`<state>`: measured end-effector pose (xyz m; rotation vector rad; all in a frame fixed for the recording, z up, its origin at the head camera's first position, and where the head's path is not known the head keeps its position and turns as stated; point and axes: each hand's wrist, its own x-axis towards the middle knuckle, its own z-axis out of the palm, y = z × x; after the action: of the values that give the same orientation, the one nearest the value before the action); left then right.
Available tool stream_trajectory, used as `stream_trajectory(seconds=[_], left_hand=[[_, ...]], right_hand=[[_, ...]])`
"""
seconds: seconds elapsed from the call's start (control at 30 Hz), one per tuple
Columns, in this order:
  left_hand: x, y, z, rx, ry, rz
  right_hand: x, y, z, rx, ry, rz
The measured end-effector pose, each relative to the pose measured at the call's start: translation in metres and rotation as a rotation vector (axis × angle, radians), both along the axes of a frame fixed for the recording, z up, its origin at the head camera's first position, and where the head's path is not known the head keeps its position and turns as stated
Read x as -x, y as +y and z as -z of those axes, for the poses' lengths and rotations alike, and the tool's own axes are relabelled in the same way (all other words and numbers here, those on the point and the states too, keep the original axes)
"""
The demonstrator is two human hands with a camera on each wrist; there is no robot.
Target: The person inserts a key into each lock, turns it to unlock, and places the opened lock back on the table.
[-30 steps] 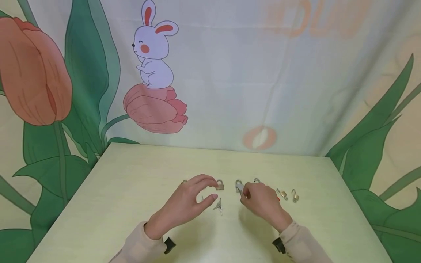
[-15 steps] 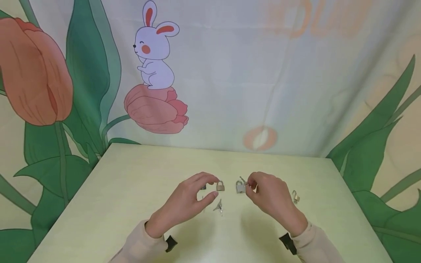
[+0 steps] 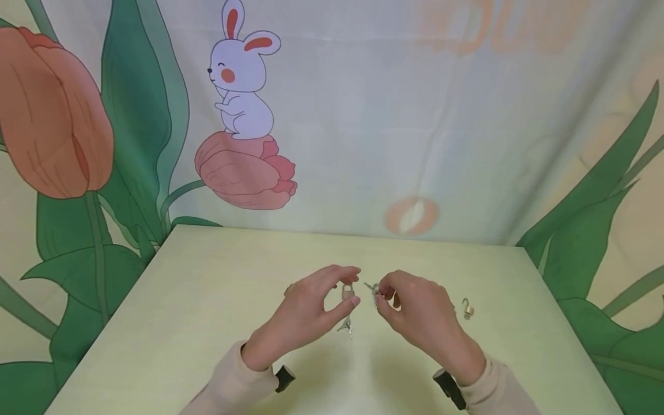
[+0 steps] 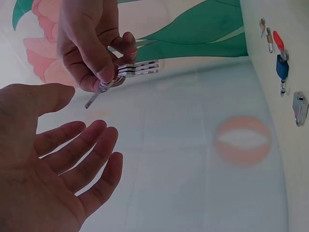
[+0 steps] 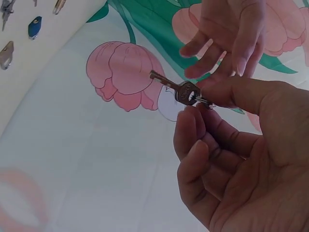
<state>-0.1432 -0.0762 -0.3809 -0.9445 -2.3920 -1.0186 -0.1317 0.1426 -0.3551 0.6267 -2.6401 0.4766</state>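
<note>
My right hand [image 3: 420, 311] pinches a small bunch of silver keys [image 3: 374, 291] by their ring between thumb and fingers. In the left wrist view several key blades [image 4: 140, 69] fan out past the fingertips, raised off the table. One key [image 5: 181, 92] points toward my left hand in the right wrist view. My left hand [image 3: 311, 305] hovers just left of the keys with its fingers loosely spread and holds nothing. Between thumb and fingers of that hand, a brass padlock [image 3: 348, 292] shows on the table behind.
More keys [image 3: 346, 327] lie on the table in front of the brass padlock. An unlocked brass padlock [image 3: 468, 309] lies to the right. The left wrist view shows a red padlock [image 4: 278, 41], a blue one [image 4: 282, 66] and a silver one [image 4: 300, 107].
My right hand has lifted the keys from beside the silver padlock and shifted them slightly left. My left hand has risen and moved right toward them.
</note>
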Motion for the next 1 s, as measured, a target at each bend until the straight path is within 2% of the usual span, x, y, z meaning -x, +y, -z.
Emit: stream_trajectory(seconds=[0.23, 0.53, 0.67, 0.83, 1.0], left_hand=[[-0.001, 0.002, 0.003, -0.025, 0.016, 0.068], [0.003, 0.004, 0.005, -0.060, 0.103, 0.106], [0.003, 0.003, 0.006, -0.071, 0.132, 0.118], [0.002, 0.003, 0.005, -0.089, 0.135, 0.124], [-0.001, 0.004, 0.003, -0.128, 0.080, 0.155]], right_hand=[[-0.007, -0.009, 0.003, 0.014, 0.053, -0.074], [-0.009, -0.012, 0.005, 0.040, 0.082, -0.098], [-0.009, -0.012, 0.007, 0.091, 0.035, -0.133], [-0.009, -0.013, 0.009, 0.149, -0.043, -0.188], [-0.010, -0.013, 0.009, 0.198, -0.163, -0.246]])
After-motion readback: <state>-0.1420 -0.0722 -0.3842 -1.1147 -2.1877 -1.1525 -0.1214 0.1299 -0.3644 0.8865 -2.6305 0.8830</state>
